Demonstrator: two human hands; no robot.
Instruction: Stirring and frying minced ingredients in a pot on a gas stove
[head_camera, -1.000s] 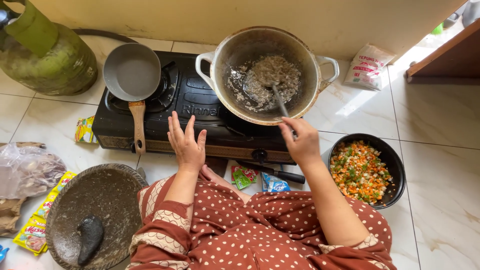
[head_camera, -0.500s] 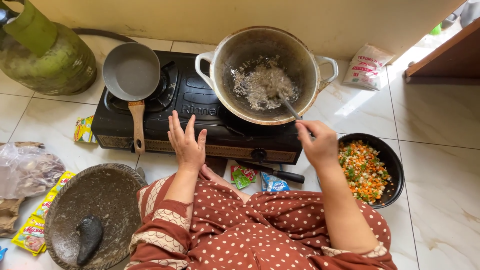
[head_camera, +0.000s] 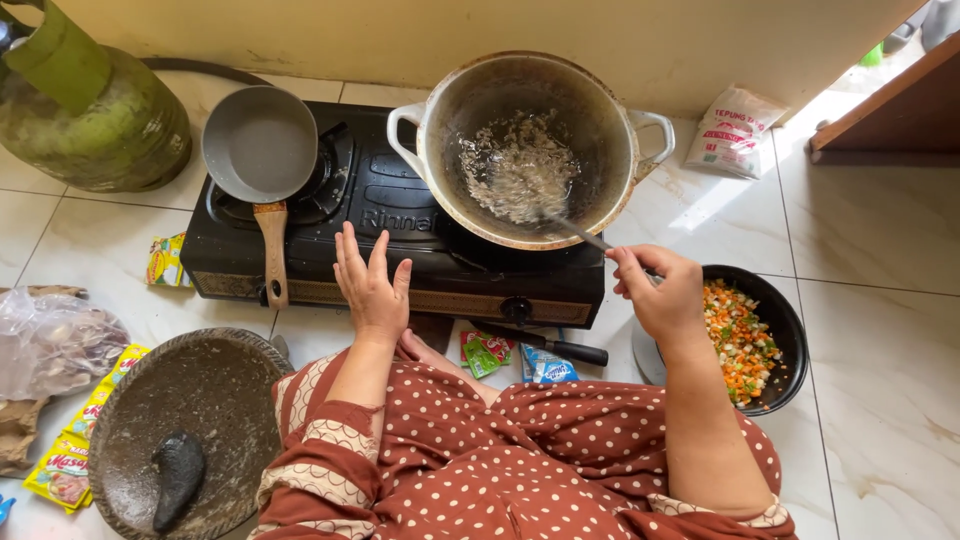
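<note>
My right hand (head_camera: 657, 292) grips the handle of a metal spoon (head_camera: 572, 227) whose far end reaches into a large worn metal pot (head_camera: 530, 148). The pot stands on the right burner of a black two-burner stove (head_camera: 398, 225) and holds pale chopped bits sizzling in oil. My left hand (head_camera: 369, 287) rests flat, fingers spread, on the stove's front edge near the middle. I sit on the floor in a brown polka-dot dress.
A small grey frying pan (head_camera: 259, 152) sits on the left burner. A green gas cylinder (head_camera: 85, 105) stands far left. A black bowl of diced vegetables (head_camera: 750, 337) lies at right, a stone mortar with pestle (head_camera: 182, 430) at lower left, seasoning sachets (head_camera: 487, 352) and a knife (head_camera: 545, 344) near the stove.
My right hand has drawn back to the right, out past the pot's rim, pulling the spoon through the food. The left hand has stayed on the stove.
</note>
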